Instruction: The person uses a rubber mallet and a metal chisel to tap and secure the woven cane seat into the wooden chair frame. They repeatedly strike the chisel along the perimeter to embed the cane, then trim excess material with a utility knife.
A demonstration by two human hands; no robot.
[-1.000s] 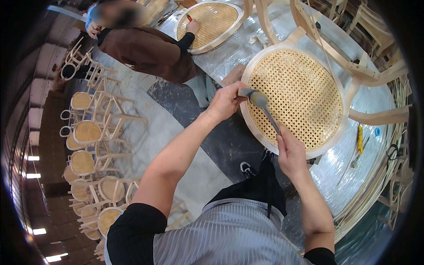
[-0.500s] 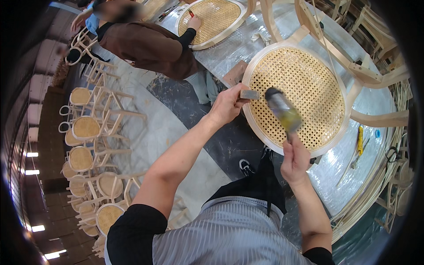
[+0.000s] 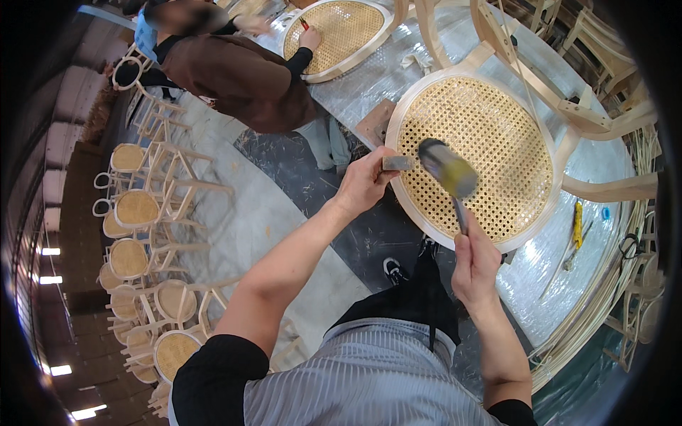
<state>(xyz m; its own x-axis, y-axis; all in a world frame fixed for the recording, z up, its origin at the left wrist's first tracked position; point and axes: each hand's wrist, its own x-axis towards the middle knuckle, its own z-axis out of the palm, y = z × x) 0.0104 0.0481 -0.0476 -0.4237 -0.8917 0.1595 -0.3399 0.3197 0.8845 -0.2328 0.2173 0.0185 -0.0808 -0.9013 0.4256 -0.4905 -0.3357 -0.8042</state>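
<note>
- Left hand [image 3: 366, 181] closed around a small flat wedge-like block [image 3: 398, 162], holding it against the left rim of the round cane chair seat [image 3: 472, 153].
- Right hand [image 3: 474, 264] gripped tight on the handle of a mallet [image 3: 449, 170]; the mallet head is blurred, raised just above the cane weave, close to the right of the block.
- Mallet head looks dark with a yellowish band; the handle runs down from the head into the right fist.
- Chair seat is a pale wood ring with honey-coloured woven cane, lying flat on a workbench [image 3: 561, 263] covered in shiny plastic sheet.
- Chair frame parts [image 3: 568, 106] of pale wood rise beyond the seat and curve off to the right.
- On the bench right of the seat: a yellow tool [image 3: 577, 224] and a small blue thing [image 3: 605, 212], well apart from both hands.
- Bundles of cane strips [image 3: 604, 305] lie along the bench's right edge.
- Another person [image 3: 241, 71] in a brown apron stands at upper left, one hand on a second cane seat [image 3: 341, 32] further along the bench.
- Rows of finished cane chairs [image 3: 142, 234] stand on the floor at left.
- Wearer's dark shoe [image 3: 395, 270] visible below the bench edge, between the forearms.
</note>
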